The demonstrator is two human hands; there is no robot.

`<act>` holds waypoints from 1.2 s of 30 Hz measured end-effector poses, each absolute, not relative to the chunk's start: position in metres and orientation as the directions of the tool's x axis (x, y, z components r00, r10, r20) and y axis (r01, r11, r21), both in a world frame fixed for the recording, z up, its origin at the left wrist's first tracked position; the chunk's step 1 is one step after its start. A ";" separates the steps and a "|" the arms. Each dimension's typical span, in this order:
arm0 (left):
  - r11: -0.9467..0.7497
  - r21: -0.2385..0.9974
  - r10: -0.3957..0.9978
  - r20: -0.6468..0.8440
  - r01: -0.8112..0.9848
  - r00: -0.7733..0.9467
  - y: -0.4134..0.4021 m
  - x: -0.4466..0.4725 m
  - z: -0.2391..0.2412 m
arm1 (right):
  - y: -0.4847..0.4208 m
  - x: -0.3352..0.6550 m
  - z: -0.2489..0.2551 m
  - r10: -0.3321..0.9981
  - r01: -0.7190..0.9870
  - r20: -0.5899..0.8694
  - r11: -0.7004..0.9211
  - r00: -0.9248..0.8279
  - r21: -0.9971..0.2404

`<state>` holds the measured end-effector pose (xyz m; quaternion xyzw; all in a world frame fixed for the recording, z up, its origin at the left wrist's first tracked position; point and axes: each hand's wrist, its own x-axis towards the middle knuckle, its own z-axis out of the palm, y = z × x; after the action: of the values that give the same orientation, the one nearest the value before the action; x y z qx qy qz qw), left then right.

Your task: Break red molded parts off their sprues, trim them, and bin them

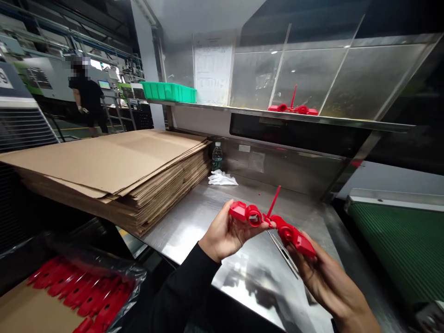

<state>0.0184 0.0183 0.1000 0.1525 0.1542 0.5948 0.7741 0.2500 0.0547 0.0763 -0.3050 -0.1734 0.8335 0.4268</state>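
Observation:
Both of my hands hold one red moulded plastic piece [272, 223] above the steel worktable [208, 208]. The piece has two flat halves joined in the middle, and a thin red sprue sticks up from the joint. My left hand [225, 233] pinches the left half with thumb and fingers. My right hand [322, 273] grips the right half from below. A thin metal tool [282, 252] lies on the table just under the piece.
A thick stack of flat cardboard [114, 171] covers the table's left side. A water bottle [217, 156] and white gloves [222, 178] lie at the back. Another red piece [293, 109] and a green bin [169, 91] sit on the shelf. A bagged box of red parts [86, 291] stands lower left, a green conveyor [398, 240] right, a person [86, 99] far left.

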 end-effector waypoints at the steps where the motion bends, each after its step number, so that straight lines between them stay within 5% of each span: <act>1: 0.249 0.390 0.968 -0.069 -0.887 0.241 0.019 0.017 0.098 | 0.053 0.249 0.078 0.826 -0.614 -0.353 -0.563 -0.439 -0.554; 9: 0.288 0.227 0.955 -0.139 -0.930 0.262 0.023 0.006 0.080 | 0.039 0.233 0.084 0.871 -0.596 -0.247 -0.475 -0.426 -0.647; 19: 0.228 0.208 0.961 -0.203 -0.951 0.186 0.028 -0.007 0.033 | 0.023 0.203 0.094 0.873 -0.583 -0.057 -0.371 -0.484 -0.723; 24: 0.195 0.288 0.973 -0.177 -0.938 0.148 0.024 -0.005 0.030 | 0.020 0.203 0.093 0.857 -0.578 -0.030 -0.372 -0.514 -0.726; 31: 0.232 0.512 0.971 -0.076 -0.827 0.225 0.003 -0.009 0.068 | 0.023 0.220 0.067 0.826 -0.374 0.002 -0.254 -0.564 -0.892; 36: 0.314 0.615 0.949 -0.201 -0.723 0.242 -0.009 -0.013 0.073 | 0.033 0.234 0.042 0.842 -0.186 0.230 0.157 -0.488 -0.970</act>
<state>-0.0134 -0.0094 0.0729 0.2033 0.2785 0.5493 0.7612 0.2337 0.0329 0.0419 -0.2623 -0.6254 0.5939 0.4327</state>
